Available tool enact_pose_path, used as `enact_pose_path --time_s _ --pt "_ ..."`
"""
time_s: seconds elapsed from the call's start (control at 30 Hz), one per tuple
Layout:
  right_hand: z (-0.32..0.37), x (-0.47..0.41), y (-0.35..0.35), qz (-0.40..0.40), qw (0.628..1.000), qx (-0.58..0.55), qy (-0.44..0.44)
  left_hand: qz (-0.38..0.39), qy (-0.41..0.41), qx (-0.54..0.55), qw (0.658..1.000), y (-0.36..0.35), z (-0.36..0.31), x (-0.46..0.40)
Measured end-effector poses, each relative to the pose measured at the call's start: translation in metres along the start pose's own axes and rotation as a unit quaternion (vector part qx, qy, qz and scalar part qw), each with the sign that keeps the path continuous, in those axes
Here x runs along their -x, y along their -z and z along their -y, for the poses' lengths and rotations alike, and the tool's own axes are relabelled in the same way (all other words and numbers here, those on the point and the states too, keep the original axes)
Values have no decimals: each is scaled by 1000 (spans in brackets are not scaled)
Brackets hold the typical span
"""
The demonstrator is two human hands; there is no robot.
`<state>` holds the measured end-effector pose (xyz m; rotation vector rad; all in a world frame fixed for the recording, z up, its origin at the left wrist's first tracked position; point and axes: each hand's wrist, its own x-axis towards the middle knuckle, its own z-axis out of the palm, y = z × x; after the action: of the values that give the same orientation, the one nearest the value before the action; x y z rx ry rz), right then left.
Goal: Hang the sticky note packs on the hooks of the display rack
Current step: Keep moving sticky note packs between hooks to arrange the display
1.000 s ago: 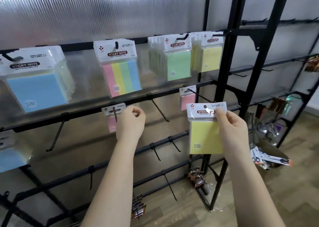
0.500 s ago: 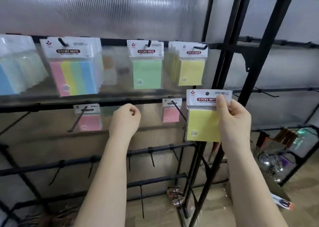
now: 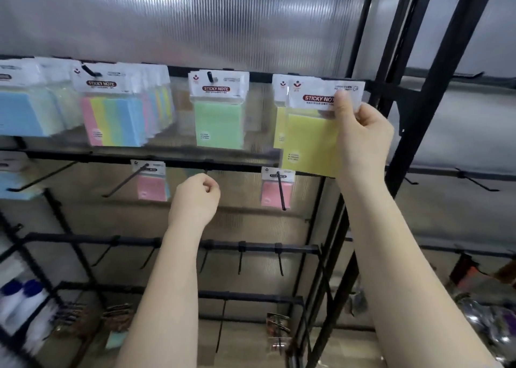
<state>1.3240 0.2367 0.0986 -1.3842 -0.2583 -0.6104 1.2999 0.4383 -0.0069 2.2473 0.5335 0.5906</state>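
Observation:
My right hand [image 3: 361, 133] pinches a yellow sticky note pack [image 3: 310, 141] by its white header card, holding it up against the top rail of the black display rack [image 3: 178, 158], in front of the yellow packs hanging there. The hook behind it is hidden. My left hand [image 3: 195, 197] is curled in a loose fist just under the second rail, holding nothing. A green pack [image 3: 219, 121], a striped multicolour pack [image 3: 111, 119] and blue packs [image 3: 19, 116] hang on the top row. Two small pink packs [image 3: 152, 183] [image 3: 275, 188] hang on the second row.
Several bare black hooks [image 3: 279, 258] stick out from the lower rails. Black upright posts [image 3: 435, 88] stand to the right, with more hooks beyond. A corrugated translucent panel backs the rack. White bottles with blue caps [image 3: 19, 300] sit at lower left.
My right hand has lifted the yellow pack up from the second row to the top rail, over the hanging yellow packs. The view has tilted up and rightward. My left hand stays near the second rail.

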Motion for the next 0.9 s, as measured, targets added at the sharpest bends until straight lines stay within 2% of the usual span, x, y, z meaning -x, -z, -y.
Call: enact_pose_path --time_s 0.3,0.9 --pt "-15 -24 -24 -32 999 10 -40 -3 -10 -14 1000 3 6 -12" --pt "-50 -53 -48 -66 997 36 -26 5 -28 -6 1000 -5 11 -41"
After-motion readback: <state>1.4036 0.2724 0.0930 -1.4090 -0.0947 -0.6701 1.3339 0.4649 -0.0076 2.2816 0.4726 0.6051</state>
